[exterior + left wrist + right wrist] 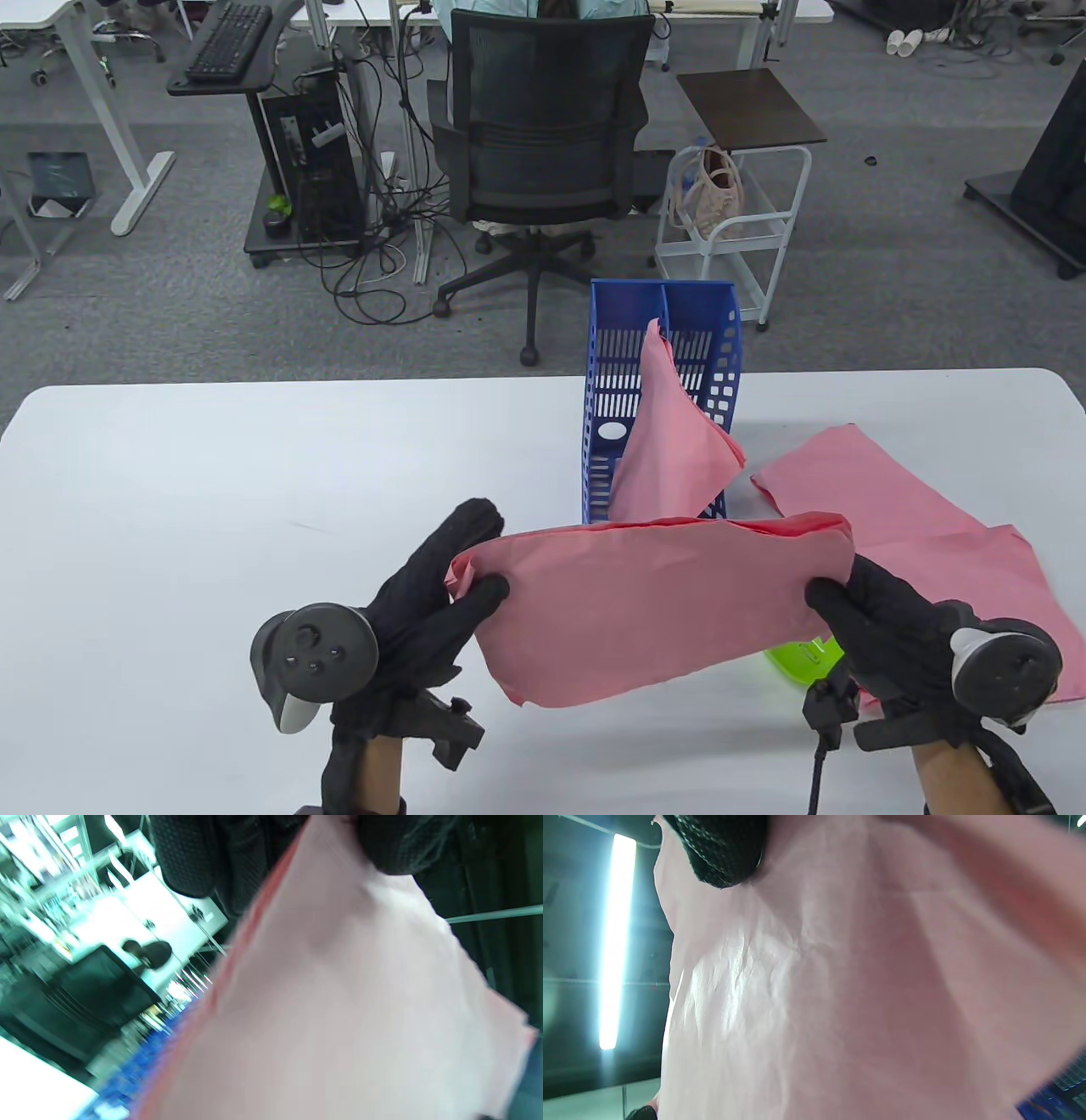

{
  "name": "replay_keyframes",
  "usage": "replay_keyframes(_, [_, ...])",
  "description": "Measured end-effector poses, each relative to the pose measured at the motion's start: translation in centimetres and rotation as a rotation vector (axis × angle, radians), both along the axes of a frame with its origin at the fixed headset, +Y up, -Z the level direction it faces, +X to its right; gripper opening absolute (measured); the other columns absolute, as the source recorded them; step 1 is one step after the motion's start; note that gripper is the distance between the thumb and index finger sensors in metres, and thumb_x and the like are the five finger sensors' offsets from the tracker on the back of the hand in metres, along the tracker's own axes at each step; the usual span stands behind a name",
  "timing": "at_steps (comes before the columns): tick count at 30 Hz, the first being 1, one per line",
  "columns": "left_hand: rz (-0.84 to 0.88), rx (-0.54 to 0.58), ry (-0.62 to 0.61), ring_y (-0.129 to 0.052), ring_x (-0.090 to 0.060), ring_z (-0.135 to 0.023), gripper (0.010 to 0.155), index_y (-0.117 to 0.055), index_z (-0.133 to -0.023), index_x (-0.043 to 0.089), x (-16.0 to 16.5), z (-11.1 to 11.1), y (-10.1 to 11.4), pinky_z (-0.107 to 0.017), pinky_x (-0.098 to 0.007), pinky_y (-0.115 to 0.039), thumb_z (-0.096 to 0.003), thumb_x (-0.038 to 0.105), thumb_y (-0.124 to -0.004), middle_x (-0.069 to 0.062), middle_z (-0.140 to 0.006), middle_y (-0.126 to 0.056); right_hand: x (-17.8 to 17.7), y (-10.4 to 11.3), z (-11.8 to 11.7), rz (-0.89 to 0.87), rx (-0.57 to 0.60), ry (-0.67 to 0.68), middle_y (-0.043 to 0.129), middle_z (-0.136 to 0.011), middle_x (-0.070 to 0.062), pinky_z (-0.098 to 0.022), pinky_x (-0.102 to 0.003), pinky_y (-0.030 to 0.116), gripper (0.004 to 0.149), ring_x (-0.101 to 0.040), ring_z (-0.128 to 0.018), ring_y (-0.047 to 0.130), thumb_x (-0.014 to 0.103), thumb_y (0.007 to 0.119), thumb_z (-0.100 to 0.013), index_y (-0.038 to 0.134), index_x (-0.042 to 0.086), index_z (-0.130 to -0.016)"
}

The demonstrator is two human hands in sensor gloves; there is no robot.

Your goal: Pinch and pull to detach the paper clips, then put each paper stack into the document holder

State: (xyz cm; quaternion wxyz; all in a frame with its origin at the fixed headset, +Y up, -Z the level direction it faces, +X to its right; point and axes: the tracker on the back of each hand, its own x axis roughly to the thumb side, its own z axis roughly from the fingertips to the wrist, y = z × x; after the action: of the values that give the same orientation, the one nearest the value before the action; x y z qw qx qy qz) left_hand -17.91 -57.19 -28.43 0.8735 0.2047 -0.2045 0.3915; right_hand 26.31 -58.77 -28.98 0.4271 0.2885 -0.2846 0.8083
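Observation:
A pink paper stack hangs in the air above the table's near edge, held at both ends. My left hand pinches its left end between thumb and fingers. My right hand pinches its right end. The same paper fills the left wrist view and the right wrist view. Behind it stands the blue document holder, upright, with a crumpled pink stack leaning out of it. More pink paper lies flat on the table to the right. A lime-green clip lies under the held stack.
The white table runs left and right. Beyond its far edge are an office chair, a white trolley and desks with cables.

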Motion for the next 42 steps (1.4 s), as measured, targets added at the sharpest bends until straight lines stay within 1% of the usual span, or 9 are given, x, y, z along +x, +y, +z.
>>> replay_keyframes(4, [-0.163,0.033,0.114,-0.076,-0.038,-0.105,0.080,-0.044,-0.120,0.018,0.3,0.6,0.4,-0.076,-0.058,-0.066,-0.0532,0.055,-0.067,-0.014,-0.117,-0.064,-1.4,-0.2,0.2,0.167,0.010,-0.026,0.093,-0.079,-0.008,-0.038,-0.023,0.085,0.035,-0.018,-0.050,0.102,0.037,0.067,-0.058,0.076,0.021,-0.089])
replay_keyframes(7, [-0.270,-0.007,0.021,-0.073,-0.038,-0.108,0.085,-0.043,-0.121,0.019,2.0,0.5,0.3,-0.077,-0.059,-0.065,-0.0501,0.060,-0.067,-0.012,-0.119,-0.063,-3.1,-0.7,0.5,0.283,0.009,-0.010,0.093,-0.079,-0.009,-0.038,-0.023,0.085,0.035,-0.018,-0.050,0.102,0.037,0.068,-0.058,0.077,0.021,-0.088])
replay_keyframes(10, [-0.423,-0.049,-0.145,-0.066,-0.039,-0.114,0.098,-0.032,-0.123,0.018,4.6,0.4,-0.2,-0.080,-0.062,-0.060,-0.0446,0.066,-0.066,-0.013,-0.124,-0.053,-4.8,-1.3,1.0,0.381,0.019,0.009,0.093,-0.080,-0.009,-0.038,-0.024,0.085,0.036,-0.019,-0.051,0.102,0.036,0.068,-0.058,0.077,0.020,-0.088])
replay_keyframes(14, [-0.648,-0.071,-0.168,-0.070,-0.038,-0.113,0.104,-0.030,-0.123,0.016,7.4,0.7,-0.8,-0.079,-0.063,-0.062,-0.0408,0.067,-0.069,-0.014,-0.125,-0.053,-6.0,-1.8,1.5,0.422,0.039,0.046,0.093,-0.080,-0.009,-0.039,-0.024,0.085,0.036,-0.019,-0.052,0.102,0.036,0.068,-0.058,0.077,0.021,-0.088])
replay_keyframes(16, [-0.741,-0.103,-0.136,-0.078,-0.035,-0.110,0.100,-0.038,-0.122,0.018,8.2,0.5,-1.2,-0.078,-0.062,-0.066,-0.0405,0.065,-0.071,-0.013,-0.122,-0.061,-6.3,-1.9,1.8,0.423,0.051,0.073,0.093,-0.081,-0.009,-0.039,-0.024,0.085,0.035,-0.019,-0.052,0.102,0.036,0.068,-0.057,0.077,0.021,-0.088])
replay_keyframes(19, [-0.798,-0.157,-0.150,-0.092,-0.029,-0.099,0.079,-0.058,-0.116,0.022,9.0,0.1,-1.9,-0.076,-0.056,-0.073,-0.0475,0.060,-0.068,-0.007,-0.112,-0.079,-6.7,-2.0,2.1,0.426,0.086,0.082,0.092,-0.081,-0.009,-0.039,-0.025,0.085,0.036,-0.019,-0.052,0.102,0.036,0.068,-0.057,0.077,0.021,-0.088])
replay_keyframes(23, [-0.777,-0.194,-0.216,-0.111,-0.017,-0.068,0.045,-0.085,-0.094,0.033,9.4,-0.3,-2.2,-0.061,-0.042,-0.089,-0.0531,0.044,-0.069,0.003,-0.083,-0.104,-6.6,-1.9,2.1,0.446,0.097,0.056,0.093,-0.080,-0.009,-0.039,-0.025,0.085,0.036,-0.019,-0.052,0.102,0.037,0.069,-0.057,0.077,0.021,-0.088])
replay_keyframes(38, [-0.758,-0.165,-0.156,-0.111,-0.014,-0.061,0.044,-0.087,-0.090,0.032,8.6,-0.4,-1.7,-0.057,-0.039,-0.090,-0.0525,0.043,-0.069,0.004,-0.076,-0.105,-4.8,-1.2,1.2,0.483,0.056,-0.010,0.096,-0.076,-0.007,-0.038,-0.026,0.085,0.034,-0.020,-0.048,0.103,0.039,0.073,-0.055,0.081,0.022,-0.084])
replay_keyframes(42, [-0.765,-0.159,-0.078,-0.111,-0.014,-0.061,0.044,-0.087,-0.090,0.033,7.7,-0.4,-1.3,-0.057,-0.038,-0.090,-0.0524,0.043,-0.068,0.005,-0.077,-0.105,-3.4,-1.5,0.1,0.481,0.000,-0.113,0.095,-0.078,-0.009,-0.040,-0.028,0.085,0.034,-0.022,-0.050,0.102,0.038,0.073,-0.055,0.080,0.022,-0.085])
